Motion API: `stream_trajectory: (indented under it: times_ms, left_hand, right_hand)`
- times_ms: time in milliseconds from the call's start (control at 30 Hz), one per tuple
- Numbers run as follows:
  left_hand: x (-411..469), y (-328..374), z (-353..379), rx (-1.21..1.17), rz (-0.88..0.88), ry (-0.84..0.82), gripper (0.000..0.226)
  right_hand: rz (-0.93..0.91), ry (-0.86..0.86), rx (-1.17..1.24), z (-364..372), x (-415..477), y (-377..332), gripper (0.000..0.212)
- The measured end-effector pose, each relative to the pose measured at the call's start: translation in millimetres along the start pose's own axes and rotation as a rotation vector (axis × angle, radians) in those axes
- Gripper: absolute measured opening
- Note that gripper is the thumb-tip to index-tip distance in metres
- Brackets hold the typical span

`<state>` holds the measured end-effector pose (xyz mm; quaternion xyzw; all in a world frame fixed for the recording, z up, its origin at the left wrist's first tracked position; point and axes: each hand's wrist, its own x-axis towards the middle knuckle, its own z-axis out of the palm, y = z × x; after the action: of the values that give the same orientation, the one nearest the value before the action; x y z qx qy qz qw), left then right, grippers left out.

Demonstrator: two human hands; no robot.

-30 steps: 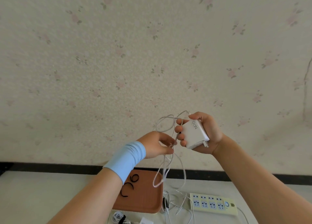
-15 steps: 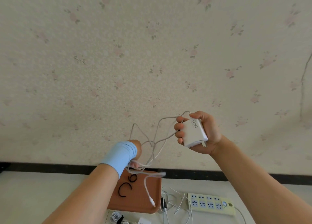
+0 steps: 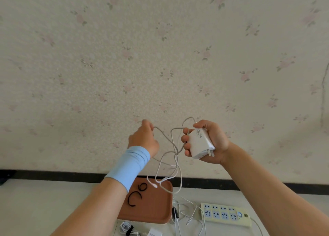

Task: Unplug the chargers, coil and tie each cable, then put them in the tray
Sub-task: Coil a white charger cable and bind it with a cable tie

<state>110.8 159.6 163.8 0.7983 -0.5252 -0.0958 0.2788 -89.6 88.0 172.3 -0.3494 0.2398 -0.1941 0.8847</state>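
My right hand [image 3: 213, 143] holds a white charger block [image 3: 200, 143] in the air, its plug prongs pointing down and right. A thin white cable [image 3: 169, 157] runs from the block in loose loops toward my left hand [image 3: 144, 138], which pinches it high up; the wrist wears a light blue band. The cable's free end [image 3: 154, 185] dangles over the brown tray [image 3: 156, 211]. Two black ties [image 3: 137, 195] lie in the tray.
A cream power strip [image 3: 224, 213] with no plugs in it lies right of the tray. Loose white cables [image 3: 187, 216] lie between them. A tied coiled cable [image 3: 127, 228] and another white charger [image 3: 155, 233] sit at the near edge. A papered wall stands behind.
My left hand dropped low with the cable, then rose to the level of the charger, drawing out a new loop. The right hand has barely moved.
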Motion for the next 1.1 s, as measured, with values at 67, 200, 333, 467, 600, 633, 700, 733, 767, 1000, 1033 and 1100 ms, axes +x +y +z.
stream_trajectory:
  times_ms: [67,200,333,467,600,633,700,733,767,1000,1033,1100]
  left_hand:
    - [-10,13,-1,-0.203,0.212,0.064,0.024]
    - [-20,23,9,-0.279,0.376,-0.244,0.026]
    - [-14,19,12,-0.175,0.319,-0.322,0.025]
    - [-8,19,4,-0.041,0.307,-0.298,0.011]
    - [9,-6,-14,0.103,0.203,-0.239,0.015]
    - [15,-16,-18,0.137,0.14,-0.204,0.021]
    - [24,-31,-22,0.189,-0.017,-0.166,0.025]
    - [26,-35,-22,0.235,-0.082,-0.161,0.024]
    - [24,-34,-22,0.326,-0.117,-0.156,0.023]
    - [-14,25,-6,-0.112,0.327,-0.163,0.02]
    - [-20,32,-4,-0.166,0.313,-0.222,0.016]
    - [-24,33,1,-0.182,0.257,-0.324,0.019]
  right_hand:
    - [-0.001,-0.015,0.0,2,-1,0,0.024]
    - [-0.044,-0.032,0.021,5,-2,-1,0.026]
    - [-0.047,-0.104,0.079,1,-2,-2,0.027]
    - [-0.055,-0.151,0.055,-1,-4,-4,0.027]
    - [-0.085,-0.064,0.056,-6,-5,-10,0.024]
    - [-0.085,-0.046,0.061,-8,-6,-11,0.024]
    - [-0.066,-0.051,0.065,-10,-7,-11,0.025]
    - [-0.05,-0.078,0.065,-9,-7,-9,0.027]
    - [-0.033,-0.11,0.062,-8,-7,-7,0.029]
    - [-0.023,-0.17,0.094,5,-1,0,0.03]
    - [-0.039,-0.17,0.112,5,-1,-1,0.03]
    - [-0.069,-0.177,0.152,4,-1,-2,0.028]
